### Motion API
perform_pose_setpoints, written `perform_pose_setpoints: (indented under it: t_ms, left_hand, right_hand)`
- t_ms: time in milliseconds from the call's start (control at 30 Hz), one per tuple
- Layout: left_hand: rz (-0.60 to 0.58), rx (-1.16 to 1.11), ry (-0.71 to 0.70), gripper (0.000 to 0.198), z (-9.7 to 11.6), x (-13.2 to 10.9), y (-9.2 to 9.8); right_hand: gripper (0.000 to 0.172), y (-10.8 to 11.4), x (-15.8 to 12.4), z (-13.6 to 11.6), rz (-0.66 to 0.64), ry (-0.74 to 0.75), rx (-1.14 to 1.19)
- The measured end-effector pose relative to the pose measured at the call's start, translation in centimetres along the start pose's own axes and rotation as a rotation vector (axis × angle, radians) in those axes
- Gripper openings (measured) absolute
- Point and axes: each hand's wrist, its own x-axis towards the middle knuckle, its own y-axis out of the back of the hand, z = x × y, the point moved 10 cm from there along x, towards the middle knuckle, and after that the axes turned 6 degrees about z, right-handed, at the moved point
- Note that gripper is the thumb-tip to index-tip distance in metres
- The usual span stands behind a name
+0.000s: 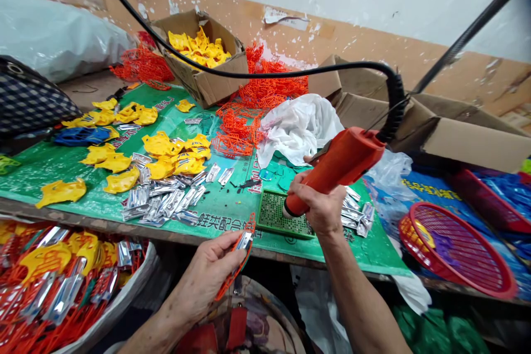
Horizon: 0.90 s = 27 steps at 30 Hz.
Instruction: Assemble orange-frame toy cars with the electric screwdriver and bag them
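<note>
My left hand pinches an orange plastic part with a shiny metal plate on it, just in front of the table edge. In my right hand is a red electric screwdriver, its cable rising from the back end. The tool slants down, its tip over a green tray with a perforated top, and whether it touches cannot be told. Left of the tray lies a heap of silver metal plates, with yellow plastic parts behind it. More metal plates lie right of the tray.
A carton of yellow parts stands at the back beside orange plastic pieces and a white bag. A red basket sits at right. A full sack stands below left. The black cable crosses overhead.
</note>
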Motion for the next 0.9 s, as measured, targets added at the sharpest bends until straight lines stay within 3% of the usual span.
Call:
perform_pose_setpoints:
  t_ms: [633, 800, 900]
  left_hand:
    - [0.081, -0.160, 0.064, 0.032, 0.1, 0.1, -0.4]
    - [0.038, -0.209, 0.071, 0.031, 0.1, 0.0, -1.0]
    - [0.041, -0.233, 0.065, 0.029, 0.1, -0.1, -1.1]
  right_hand:
    - [0.017, 0.5, -0.2, -0.5, 0.051, 0.022, -0.032]
    - [0.019, 0.2, -0.1, -3.1, 0.044, 0.048, 0.091]
    - [0.032, -0.9, -0.8, -5.7, -0.007, 0.081, 0.218]
